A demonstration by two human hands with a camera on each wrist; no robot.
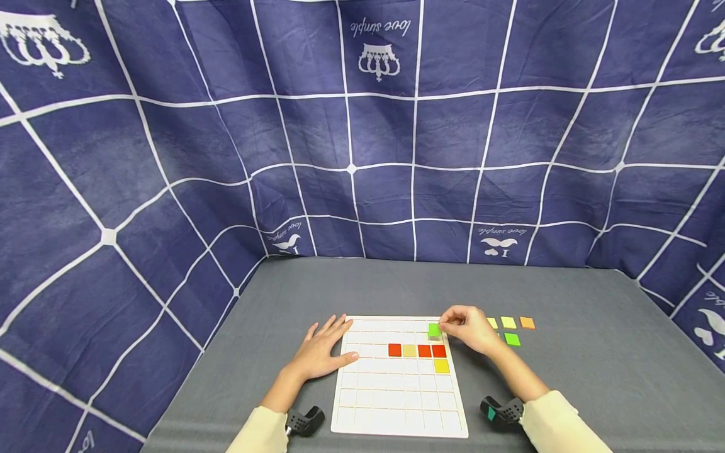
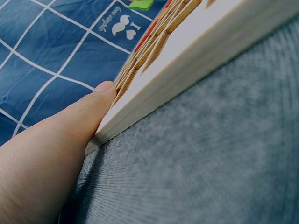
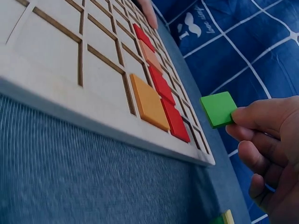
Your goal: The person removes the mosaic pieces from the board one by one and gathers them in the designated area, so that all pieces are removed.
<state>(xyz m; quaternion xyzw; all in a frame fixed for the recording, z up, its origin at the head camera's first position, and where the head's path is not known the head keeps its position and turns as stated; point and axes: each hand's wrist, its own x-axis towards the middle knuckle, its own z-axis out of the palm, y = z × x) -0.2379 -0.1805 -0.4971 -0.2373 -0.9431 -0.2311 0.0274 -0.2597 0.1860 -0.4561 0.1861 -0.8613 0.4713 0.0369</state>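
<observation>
A white grid board [image 1: 379,399] lies flat on the grey cloth. My right hand [image 1: 470,327] pinches a green square tile [image 3: 218,109] between thumb and fingertips, held just above the board's far right corner. Straight and spread, the fingers of my left hand [image 1: 323,349] rest at the board's left edge, the thumb on its rim. Set in the grid's cells are a red tile [image 1: 394,350], a pale tan tile [image 1: 410,350], two more red tiles [image 1: 432,351] side by side, and a yellow tile [image 1: 442,366] below the rightmost red one.
Right of the board, partly behind my right hand, lie loose tiles: a pale yellow tile [image 1: 508,323], an orange tile [image 1: 527,323], a green tile [image 1: 512,340] and others half hidden. A blue checked cloth [image 1: 385,138] hangs behind the grey table [image 1: 317,283].
</observation>
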